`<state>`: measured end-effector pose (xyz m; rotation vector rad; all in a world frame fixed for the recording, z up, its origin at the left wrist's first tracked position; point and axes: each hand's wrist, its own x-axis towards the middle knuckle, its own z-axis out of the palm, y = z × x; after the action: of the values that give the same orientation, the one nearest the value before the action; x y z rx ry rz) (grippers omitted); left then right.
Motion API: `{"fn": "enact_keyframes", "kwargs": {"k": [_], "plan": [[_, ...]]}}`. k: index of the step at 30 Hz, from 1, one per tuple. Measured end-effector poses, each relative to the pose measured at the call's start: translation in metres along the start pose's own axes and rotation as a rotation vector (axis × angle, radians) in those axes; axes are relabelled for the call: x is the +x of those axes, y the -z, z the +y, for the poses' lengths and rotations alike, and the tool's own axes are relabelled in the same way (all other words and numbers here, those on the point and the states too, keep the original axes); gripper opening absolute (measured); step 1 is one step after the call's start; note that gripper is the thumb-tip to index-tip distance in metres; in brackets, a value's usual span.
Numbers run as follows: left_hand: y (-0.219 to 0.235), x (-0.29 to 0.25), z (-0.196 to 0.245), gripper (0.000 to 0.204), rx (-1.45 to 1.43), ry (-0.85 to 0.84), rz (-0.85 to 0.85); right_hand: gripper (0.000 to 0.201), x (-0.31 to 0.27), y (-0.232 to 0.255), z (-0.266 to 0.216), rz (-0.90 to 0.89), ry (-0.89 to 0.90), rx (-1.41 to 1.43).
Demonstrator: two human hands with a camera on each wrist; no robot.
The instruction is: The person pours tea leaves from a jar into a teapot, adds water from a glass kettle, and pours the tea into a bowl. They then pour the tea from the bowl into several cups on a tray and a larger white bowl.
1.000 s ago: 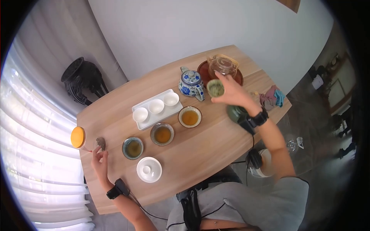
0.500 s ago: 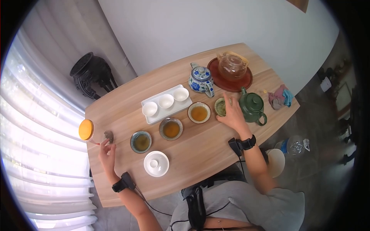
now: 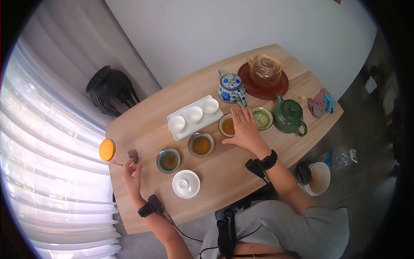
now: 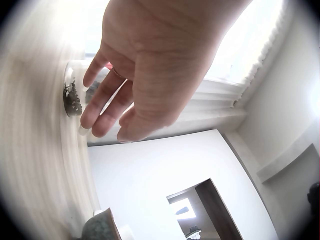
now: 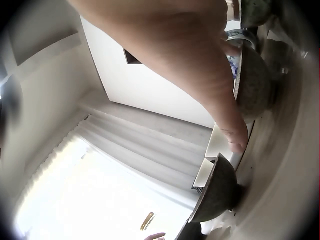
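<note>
My right hand spreads over a bowl of amber tea, thumb and fingers apart around its rim. Beside it, a green-glazed bowl stands untouched near the green teapot. In the right wrist view the thumb stretches past the side of a dark bowl. At the table's left end my left hand rests with loosely bent fingers, holding nothing. Its fingertips are close to a small dark brown lump-like object. Two more tea bowls, one amber and one greenish, stand between the hands.
A white lidded bowl sits near the front edge. Behind the tea bowls are three white cups on a white tray, a blue-and-white teapot and a glass teapot on a red tray. An orange-lidded jar stands far left.
My right hand held the green-glazed bowl raised, then set it down beside the green teapot and let go. It has moved left to the amber tea bowl. My left hand has stayed in place.
</note>
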<state>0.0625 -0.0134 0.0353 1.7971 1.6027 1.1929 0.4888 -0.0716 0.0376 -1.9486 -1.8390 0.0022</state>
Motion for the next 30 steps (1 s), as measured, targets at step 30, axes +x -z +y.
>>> {"fn": "enact_keyframes", "kwargs": {"k": [30], "plan": [[0.002,0.003,-0.015,0.033,0.004,-0.035,0.013,0.095,0.140,0.144,0.207,0.107,-0.080,0.173]]}}
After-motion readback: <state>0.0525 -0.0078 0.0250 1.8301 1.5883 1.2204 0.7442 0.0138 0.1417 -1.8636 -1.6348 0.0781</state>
